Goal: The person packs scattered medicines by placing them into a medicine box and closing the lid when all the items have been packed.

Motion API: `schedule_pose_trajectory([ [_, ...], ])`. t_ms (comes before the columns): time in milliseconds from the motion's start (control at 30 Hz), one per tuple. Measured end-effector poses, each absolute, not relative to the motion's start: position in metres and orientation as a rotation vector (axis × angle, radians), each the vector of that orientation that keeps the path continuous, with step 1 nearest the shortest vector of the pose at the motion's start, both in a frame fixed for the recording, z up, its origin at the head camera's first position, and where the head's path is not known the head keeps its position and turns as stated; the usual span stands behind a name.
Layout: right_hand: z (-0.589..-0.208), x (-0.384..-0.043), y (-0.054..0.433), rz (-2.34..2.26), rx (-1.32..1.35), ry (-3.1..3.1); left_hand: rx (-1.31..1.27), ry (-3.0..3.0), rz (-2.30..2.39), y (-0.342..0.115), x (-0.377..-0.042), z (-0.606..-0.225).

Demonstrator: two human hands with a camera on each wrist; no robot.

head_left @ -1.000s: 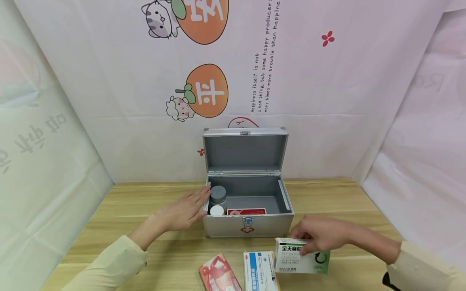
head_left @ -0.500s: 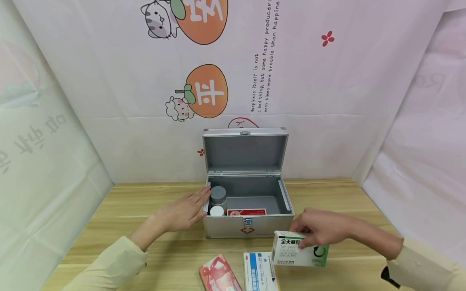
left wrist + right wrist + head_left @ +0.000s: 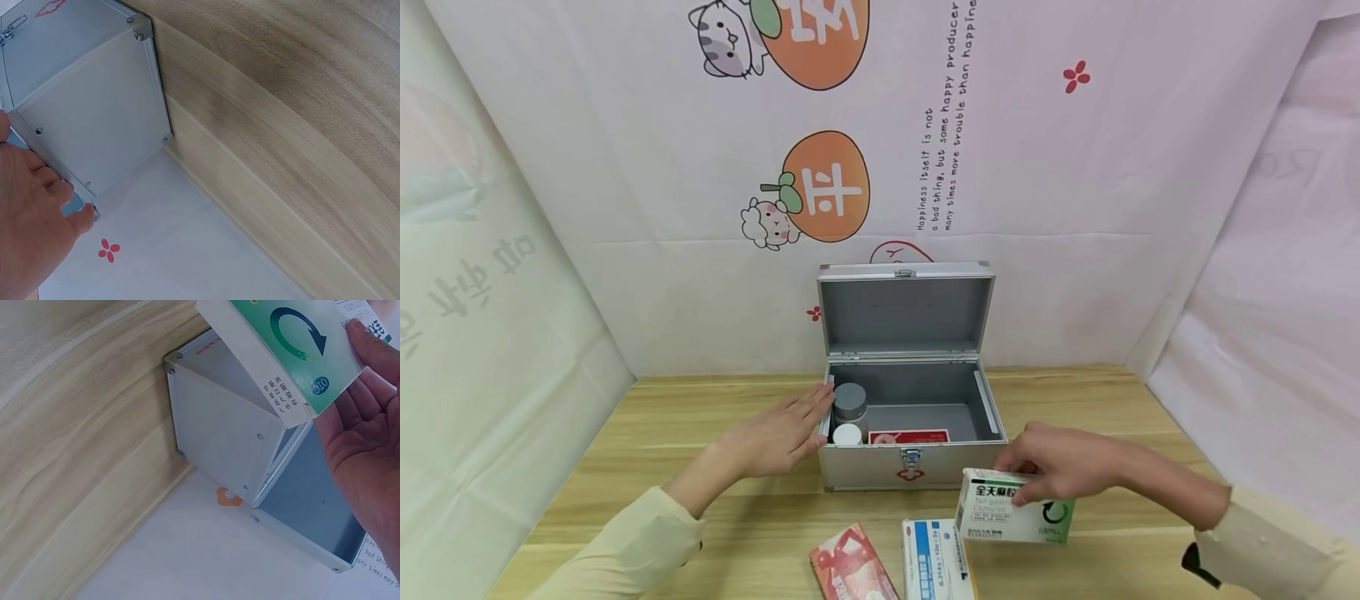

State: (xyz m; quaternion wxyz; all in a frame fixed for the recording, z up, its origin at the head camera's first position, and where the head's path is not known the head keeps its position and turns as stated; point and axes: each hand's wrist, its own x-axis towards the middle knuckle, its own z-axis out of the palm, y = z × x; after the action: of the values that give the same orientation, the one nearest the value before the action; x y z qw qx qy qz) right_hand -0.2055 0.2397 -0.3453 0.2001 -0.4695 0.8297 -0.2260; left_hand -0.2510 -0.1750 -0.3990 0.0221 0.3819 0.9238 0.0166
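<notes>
My right hand (image 3: pixel 1060 467) pinches a white-and-green medicine box (image 3: pixel 1015 508) along its upper edge, thumb on the printed front. The box is held in front of the right corner of a silver first-aid case (image 3: pixel 865 467), whose lid stands raised. In the right wrist view the green end of the medicine box (image 3: pixel 300 350) overlaps the case. My left hand (image 3: pixel 782 433) rests with its fingers on the case's left rim. Inside the case, a grey-capped bottle (image 3: pixel 850 402) and a white-capped bottle (image 3: pixel 847 434) stand at the left, beside a red box (image 3: pixel 910 437).
On the wooden table (image 3: pixel 700 533) near the front lie a red-pink box (image 3: pixel 853 562) and a blue-and-white medicine box (image 3: pixel 934 558). A white printed cloth (image 3: pixel 1037 208) hangs behind the case, and more cloth hangs at both sides.
My right hand has raised the white-and-green medicine box a little and shifted it slightly left, toward the case. The left hand stays on the rim.
</notes>
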Motion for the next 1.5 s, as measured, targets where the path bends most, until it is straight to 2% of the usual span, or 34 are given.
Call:
schedule_pose_trajectory([
  [1500,-0.318,-0.215,0.227,-0.617,-1.335,2.445,1.175,2.850,0.062,-0.175,-0.251,-0.398],
])
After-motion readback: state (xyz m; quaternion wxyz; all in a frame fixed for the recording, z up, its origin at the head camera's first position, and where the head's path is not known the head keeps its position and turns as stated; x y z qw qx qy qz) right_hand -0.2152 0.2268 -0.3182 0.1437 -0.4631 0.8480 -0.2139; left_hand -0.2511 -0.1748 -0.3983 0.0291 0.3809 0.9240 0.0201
